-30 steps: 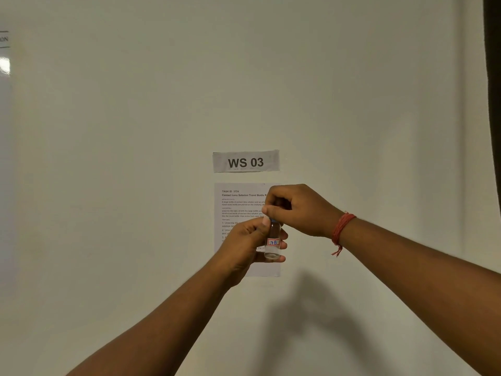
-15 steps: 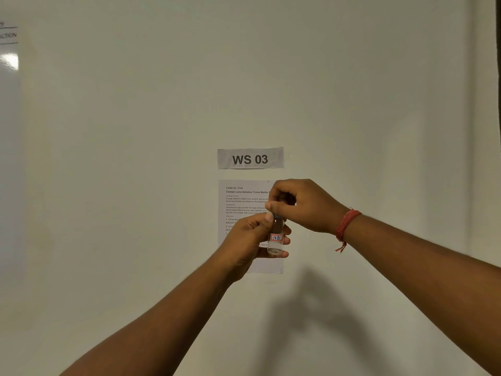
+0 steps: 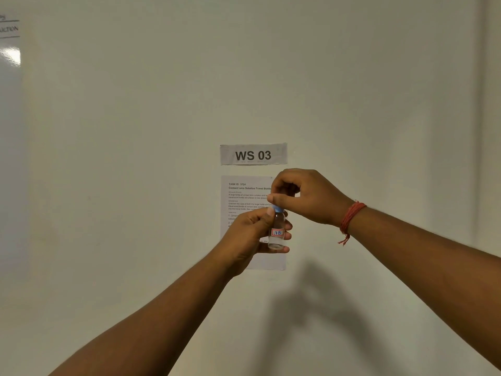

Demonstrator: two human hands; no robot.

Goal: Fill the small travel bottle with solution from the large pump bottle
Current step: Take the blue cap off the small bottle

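Note:
A small clear travel bottle (image 3: pixel 276 234) with a red-edged label is held upright in front of the wall at chest height. My left hand (image 3: pixel 249 234) grips its body, fingers wrapped round the back. My right hand (image 3: pixel 303 195) comes from above and pinches the blue cap (image 3: pixel 278 209) on the bottle's neck between thumb and fingers. A red thread band sits on the right wrist. The large pump bottle is not in view.
A pale wall (image 3: pixel 135 185) fills the view. A paper sign reading "WS 03" (image 3: pixel 253 154) and a printed instruction sheet (image 3: pixel 245 202) are stuck to it just behind the hands. Part of a whiteboard (image 3: pixel 9 50) shows at the far left.
Both hands and the bottle have stayed almost in place, shifting slightly right and up in view. The right hand's fingers keep pinching the cap; the blue cap now shows more.

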